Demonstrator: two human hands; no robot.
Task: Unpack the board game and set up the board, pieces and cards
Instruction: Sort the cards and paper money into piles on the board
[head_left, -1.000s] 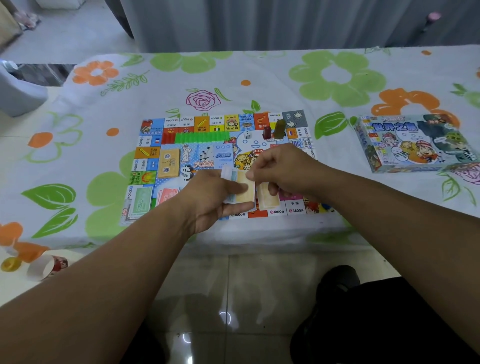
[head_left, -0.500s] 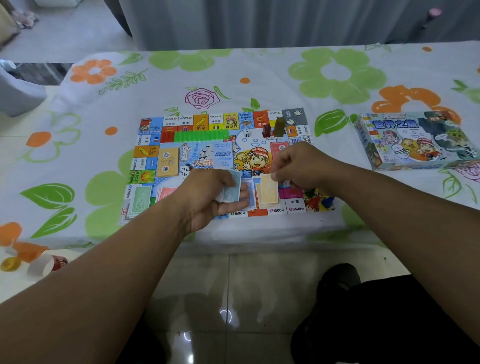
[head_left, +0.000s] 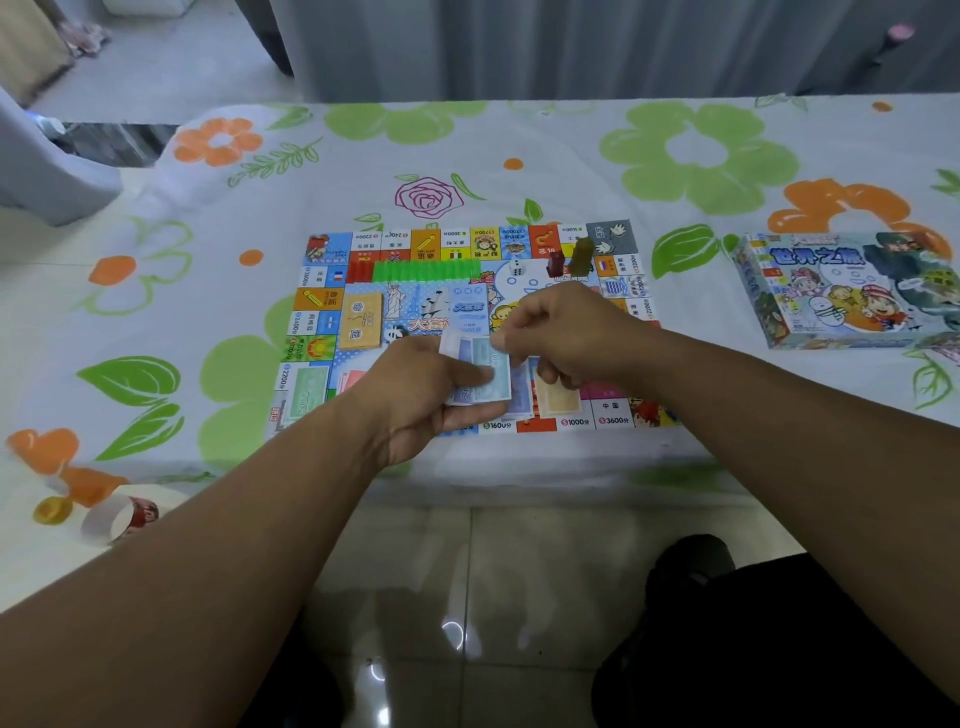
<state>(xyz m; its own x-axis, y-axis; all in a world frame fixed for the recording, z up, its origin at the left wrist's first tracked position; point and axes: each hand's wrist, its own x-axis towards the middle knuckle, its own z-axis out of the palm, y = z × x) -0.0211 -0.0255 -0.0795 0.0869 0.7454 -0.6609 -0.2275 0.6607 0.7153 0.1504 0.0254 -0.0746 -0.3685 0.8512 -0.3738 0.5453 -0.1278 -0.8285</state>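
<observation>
- Your left hand is over the near edge of the game board. Its fingers and thumb are curled round a small stack of blue play money.
- Your right hand is just beside your left hand, a bit farther from you. Its fingers are curled. One finger and the thumb pinch the far end of the top note of that stack.
- The board lies open and flat on the flowered tablecloth, close to the front edge of the table.
- A yellow note and a blue note lie side by side on the board, partly under your hands.
- A green note and a pink note lie at the near left corner of the board.
- A tan stack of cards sits on the left part of the board.
- A row of green houses stands along the far side. Some red houses touch its left end.
- A white die, a red pawn and an olive pawn are near the far right corner of the board.
- The game box lies on the cloth with its picture side up. It is well apart from the board, on the right.
</observation>
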